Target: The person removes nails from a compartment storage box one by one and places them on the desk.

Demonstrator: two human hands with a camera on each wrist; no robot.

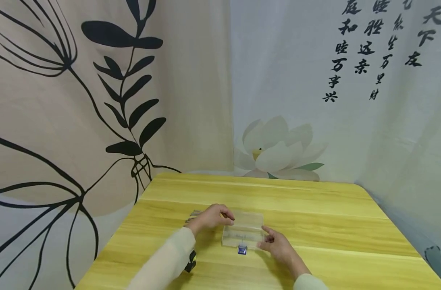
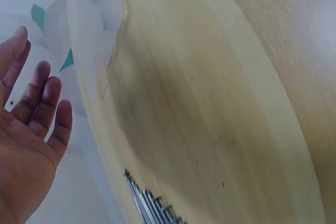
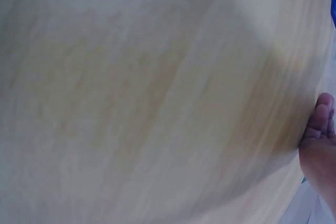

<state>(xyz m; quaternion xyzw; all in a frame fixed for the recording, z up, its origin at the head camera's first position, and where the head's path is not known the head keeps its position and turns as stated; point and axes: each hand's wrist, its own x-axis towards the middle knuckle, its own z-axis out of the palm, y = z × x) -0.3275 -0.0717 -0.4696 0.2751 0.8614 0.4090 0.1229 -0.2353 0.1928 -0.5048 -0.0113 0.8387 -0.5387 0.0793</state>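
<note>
A clear plastic box (image 1: pixel 238 241) sits on the table with its lid (image 1: pixel 250 220) raised at the back. A blue piece (image 1: pixel 242 249), its kind unclear, is at the box's front. My right hand (image 1: pixel 277 245) grips the box's right side, thumb near the front corner and fingers farther back. Over the box's left rear part hovers my left hand (image 1: pixel 214 217); in the left wrist view its fingers (image 2: pixel 39 95) are loosely bent and hold nothing. Thin metal rods (image 2: pixel 152 208), maybe screws, lie in a bunch left of the box, partly behind the left wrist.
On the yellow wood-grain table (image 1: pixel 336 229), a black object with yellow marks (image 1: pixel 190 262) lies by the left sleeve, partly hidden. Behind the table hangs a patterned curtain (image 1: pixel 195 100). The table's right edge slopes away beyond my right hand.
</note>
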